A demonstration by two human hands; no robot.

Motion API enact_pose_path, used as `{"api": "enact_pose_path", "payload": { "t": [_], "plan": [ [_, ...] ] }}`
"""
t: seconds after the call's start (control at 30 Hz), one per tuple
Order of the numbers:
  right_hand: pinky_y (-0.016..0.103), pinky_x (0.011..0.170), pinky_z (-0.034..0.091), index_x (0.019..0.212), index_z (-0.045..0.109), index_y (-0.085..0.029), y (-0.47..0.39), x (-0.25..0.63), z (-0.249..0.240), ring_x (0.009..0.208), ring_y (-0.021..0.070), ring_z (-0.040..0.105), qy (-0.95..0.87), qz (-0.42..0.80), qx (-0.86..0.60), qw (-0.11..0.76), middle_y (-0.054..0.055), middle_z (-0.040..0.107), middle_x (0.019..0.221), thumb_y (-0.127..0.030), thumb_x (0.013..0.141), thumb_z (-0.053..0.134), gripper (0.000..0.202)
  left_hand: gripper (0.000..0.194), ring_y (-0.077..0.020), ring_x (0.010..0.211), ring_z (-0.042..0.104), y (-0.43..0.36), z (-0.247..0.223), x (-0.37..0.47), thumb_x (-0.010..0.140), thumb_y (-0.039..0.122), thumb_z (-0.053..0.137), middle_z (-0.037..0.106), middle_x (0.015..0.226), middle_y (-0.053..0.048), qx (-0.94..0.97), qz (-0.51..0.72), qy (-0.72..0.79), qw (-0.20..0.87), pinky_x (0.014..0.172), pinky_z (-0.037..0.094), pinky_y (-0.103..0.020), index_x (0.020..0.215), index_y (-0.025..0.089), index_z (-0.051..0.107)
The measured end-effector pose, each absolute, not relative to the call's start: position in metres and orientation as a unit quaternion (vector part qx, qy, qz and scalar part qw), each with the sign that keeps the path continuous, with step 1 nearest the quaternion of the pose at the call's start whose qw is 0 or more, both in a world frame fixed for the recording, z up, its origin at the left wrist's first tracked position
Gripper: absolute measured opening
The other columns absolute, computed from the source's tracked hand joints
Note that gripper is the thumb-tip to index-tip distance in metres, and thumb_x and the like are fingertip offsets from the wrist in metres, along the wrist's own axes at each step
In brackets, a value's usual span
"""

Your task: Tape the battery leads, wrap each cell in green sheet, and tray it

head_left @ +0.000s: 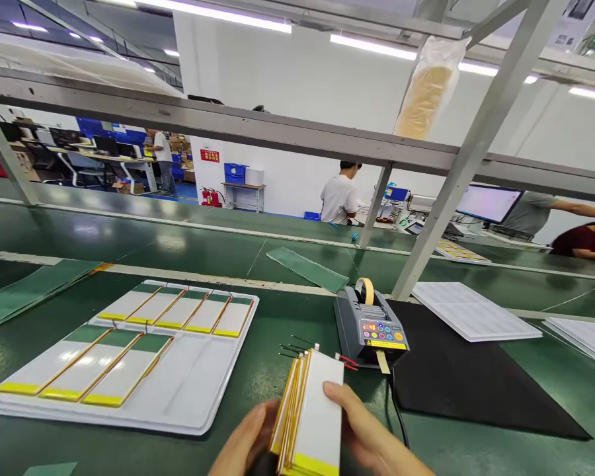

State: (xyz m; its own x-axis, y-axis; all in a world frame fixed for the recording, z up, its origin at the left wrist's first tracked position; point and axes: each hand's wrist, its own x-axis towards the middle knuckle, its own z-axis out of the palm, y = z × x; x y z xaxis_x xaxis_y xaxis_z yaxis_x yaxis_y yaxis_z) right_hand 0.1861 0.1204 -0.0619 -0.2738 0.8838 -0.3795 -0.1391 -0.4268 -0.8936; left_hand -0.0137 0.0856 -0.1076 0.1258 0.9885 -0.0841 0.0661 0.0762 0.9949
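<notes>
A stack of flat white pouch battery cells (320, 403) stands upright between my two hands, near the bench's front edge. Yellow tape bands its lower end, and red and black wires stick out at the top. My left hand (248, 433) closes on the stack's left side, its fingertips partly hidden behind. On the right, my right hand (364, 423) grips the edge, thumb on the front cell's face. A white tray (188, 390) lies to the left, carrying several similar cells (114, 363) with green and yellow ends in two rows.
A grey tape dispenser (348, 334) with a tape roll (368, 291) stands beyond my right hand, a tape end sticking out. Right of it lie a black mat (461, 377) and a white tray (473, 311). Green sheets (307, 268) lie behind. A slanted metal post (456, 178) rises at right.
</notes>
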Motion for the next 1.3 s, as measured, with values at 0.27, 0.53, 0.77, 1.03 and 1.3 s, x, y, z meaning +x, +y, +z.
{"api": "enact_pose_path", "payload": {
  "t": [0.27,0.53,0.77,1.03,1.3],
  "plan": [
    [0.025,0.067,0.050,0.090,0.061,-0.014,0.157,0.164,-0.056,0.074,0.0156,0.067,-0.446,0.675,-0.520,0.275,0.006,0.071,0.085,-0.049,0.069,0.059,0.041,0.088,-0.0279,0.129,0.041,0.124,-0.078,0.016,0.076,0.064,0.053,0.038,0.146,-0.011,0.436,0.446,0.462,0.630,0.101,0.040,-0.037,0.144,0.018,0.021],
    [0.029,0.052,0.044,0.041,0.058,-0.016,0.177,0.181,-0.033,0.038,0.0157,0.051,-0.633,0.534,-0.540,0.152,0.004,0.055,0.039,-0.065,0.074,0.051,0.059,0.073,-0.0278,0.097,0.064,0.131,-0.067,0.029,0.081,0.060,0.046,0.061,0.123,-0.013,0.422,0.416,0.512,0.622,0.083,0.050,-0.039,0.139,0.017,0.033],
    [0.027,0.066,0.036,0.050,0.056,-0.020,0.147,0.215,-0.035,0.058,0.0185,0.055,-0.672,0.279,-0.629,0.274,0.003,0.059,0.053,-0.062,0.074,0.055,0.048,0.060,-0.0328,0.105,0.058,0.142,-0.051,0.013,0.075,0.061,0.055,0.063,0.121,-0.010,0.538,0.338,0.554,0.539,0.092,0.042,-0.041,0.117,0.019,0.060],
    [0.022,0.049,0.038,0.076,0.062,-0.017,0.135,0.302,-0.060,0.050,0.0134,0.053,-0.546,0.123,-0.718,0.413,0.001,0.061,0.061,-0.051,0.088,0.041,0.042,0.070,-0.0329,0.090,0.062,0.135,-0.006,0.030,0.087,0.059,0.023,0.062,0.102,-0.014,0.675,0.107,0.710,0.171,0.074,0.045,-0.043,0.143,0.017,0.025],
    [0.023,0.055,0.033,0.066,0.058,-0.018,0.128,0.251,-0.056,0.059,0.0130,0.050,-0.678,-0.009,-0.573,0.460,0.002,0.057,0.063,-0.031,0.089,0.046,0.029,0.081,-0.0352,0.100,0.056,0.134,-0.018,0.070,0.081,0.058,0.031,0.046,0.112,-0.018,0.676,0.086,0.724,0.111,0.072,0.047,-0.042,0.145,0.010,0.017]
  ]
}}
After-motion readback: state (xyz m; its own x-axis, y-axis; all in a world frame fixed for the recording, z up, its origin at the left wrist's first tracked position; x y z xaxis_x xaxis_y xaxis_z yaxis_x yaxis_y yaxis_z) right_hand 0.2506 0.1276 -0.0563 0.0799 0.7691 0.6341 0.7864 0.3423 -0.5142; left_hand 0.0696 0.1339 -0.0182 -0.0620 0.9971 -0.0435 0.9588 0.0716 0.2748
